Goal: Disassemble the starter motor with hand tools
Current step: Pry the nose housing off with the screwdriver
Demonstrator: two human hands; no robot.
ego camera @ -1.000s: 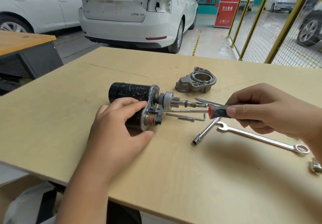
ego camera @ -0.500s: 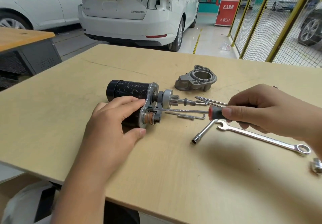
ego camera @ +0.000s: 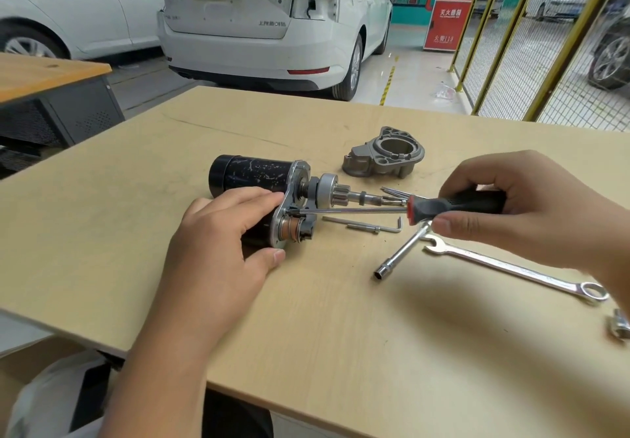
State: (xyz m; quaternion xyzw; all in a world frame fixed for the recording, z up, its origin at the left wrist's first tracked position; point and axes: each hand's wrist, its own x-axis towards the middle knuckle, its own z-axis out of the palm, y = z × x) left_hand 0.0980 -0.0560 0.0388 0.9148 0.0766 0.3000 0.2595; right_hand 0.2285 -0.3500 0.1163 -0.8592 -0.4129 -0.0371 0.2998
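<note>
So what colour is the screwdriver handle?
Black with a red collar, seen in the head view.

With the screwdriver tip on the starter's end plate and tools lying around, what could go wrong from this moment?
1. The screwdriver has a long, thin shaft; if its tip slips off the plate, it may jab the left hand that grips the starter motor right beside it.
2. The round motor lies on its side on the table, so it may roll under torque.
3. The right hand works above the socket wrench and spanner and might knock them.
</note>
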